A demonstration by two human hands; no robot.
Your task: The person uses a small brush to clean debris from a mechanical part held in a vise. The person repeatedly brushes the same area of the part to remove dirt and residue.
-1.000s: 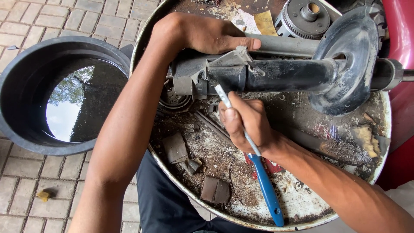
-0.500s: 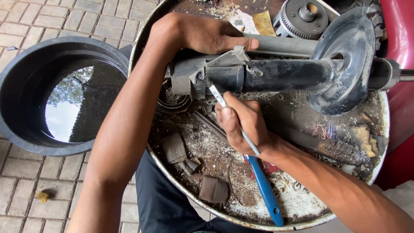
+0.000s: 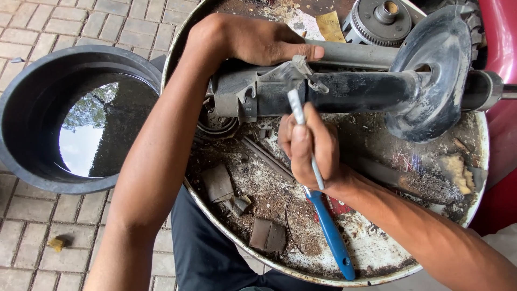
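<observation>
A dirty dark strut with a round spring seat (image 3: 371,89) lies across a big round metal tray (image 3: 377,253). My left hand (image 3: 258,43) rests over the strut's far side near its bracket end, steadying it. My right hand (image 3: 309,148) grips a blue-handled tool with a metal shaft (image 3: 326,223); its tip touches the strut's bracket beside the body. The tool's handle points back toward me over the tray's grime.
A black tub (image 3: 81,118) with dark liquid stands left of the tray on brick paving. In the tray lie a geared round part (image 3: 379,21), a wire brush (image 3: 425,186), brake-pad-like pieces (image 3: 218,183) and dirt. A red surface (image 3: 501,43) borders the right.
My right hand has shifted the tool slightly, its tip now higher against the strut's bracket. The left hand and strut stay in place.
</observation>
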